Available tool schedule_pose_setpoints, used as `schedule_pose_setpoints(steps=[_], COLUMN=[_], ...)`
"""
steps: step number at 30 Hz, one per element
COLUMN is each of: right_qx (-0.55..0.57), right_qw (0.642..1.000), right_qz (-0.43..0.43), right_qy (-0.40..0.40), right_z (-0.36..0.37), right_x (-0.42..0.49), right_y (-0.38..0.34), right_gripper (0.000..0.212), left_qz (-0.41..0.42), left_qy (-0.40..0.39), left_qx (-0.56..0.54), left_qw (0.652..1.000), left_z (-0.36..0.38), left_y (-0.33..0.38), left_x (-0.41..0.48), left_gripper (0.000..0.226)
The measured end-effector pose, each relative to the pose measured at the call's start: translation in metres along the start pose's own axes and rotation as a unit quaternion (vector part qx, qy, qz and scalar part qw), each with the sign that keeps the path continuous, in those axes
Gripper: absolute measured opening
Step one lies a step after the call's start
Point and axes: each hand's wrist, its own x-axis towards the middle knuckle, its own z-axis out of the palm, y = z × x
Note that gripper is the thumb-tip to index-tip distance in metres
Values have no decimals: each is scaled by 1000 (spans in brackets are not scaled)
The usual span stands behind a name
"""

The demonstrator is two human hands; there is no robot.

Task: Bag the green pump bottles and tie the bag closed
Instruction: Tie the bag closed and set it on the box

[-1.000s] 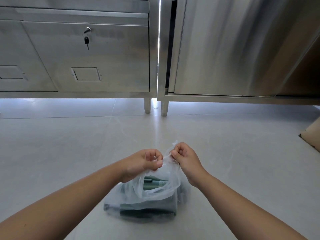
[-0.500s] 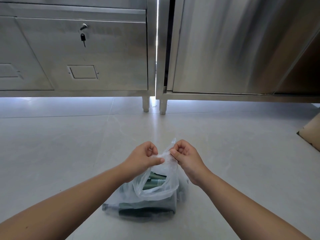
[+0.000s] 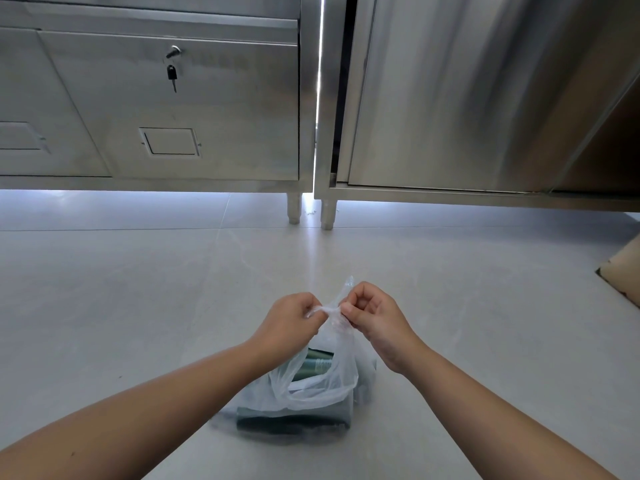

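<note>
A thin clear plastic bag (image 3: 325, 382) lies on the grey floor close in front of me. Dark green pump bottles (image 3: 294, 415) lie on their sides inside it, seen through the film; another green bottle (image 3: 313, 363) shows through the bag's mouth. My left hand (image 3: 292, 322) and my right hand (image 3: 372, 317) are above the bag, almost touching. Each pinches a twisted strip of the bag's top, and a short taut band of plastic runs between them. A loose tip of plastic sticks up behind my right hand.
Stainless steel cabinets (image 3: 207, 109) on short legs (image 3: 294, 209) stand ahead, a key (image 3: 172, 74) hanging in the left door's lock. A cardboard box corner (image 3: 623, 271) juts in at the right edge. Grey tiled floor (image 3: 121, 289) spreads all around the bag.
My hands have drawn the bag's top strips tighter, so the plastic between them is now a thin taut band. The bag's mouth has narrowed.
</note>
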Motion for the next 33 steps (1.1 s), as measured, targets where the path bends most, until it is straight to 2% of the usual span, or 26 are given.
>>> schedule_pose_setpoints(steps=[3,6,9,14,22,28,33], right_qx=[-18,-25,-18,-18,-89,-15,12], right_qw=[1000,999,999,999,995,988,974], right_qz=[2,2,1,2,9,61,131], right_qy=[15,34,44,45,35,141,185], right_z=[-1,-2,-3,-4,-1,4,-10], right_x=[0,1,2,2,0,6,7], right_y=[2,3,3,4,3,11,24], right_gripper=[19,19,19,17,19,22,23], left_qz=[-33,-54,-62,-66,-70,-100,-126], left_qy=[-29,-63,-90,-100,-47,8,30], left_qx=[-86,-182,-229,-272,-315,-337,-298], left_qw=[995,980,967,955,945,936,946], left_z=[1,-1,-3,-4,0,1,-3], left_y=[1,0,-1,-2,-4,-7,-24], left_x=[0,1,1,3,5,16,22], left_gripper=[22,14,5,5,16,20,23])
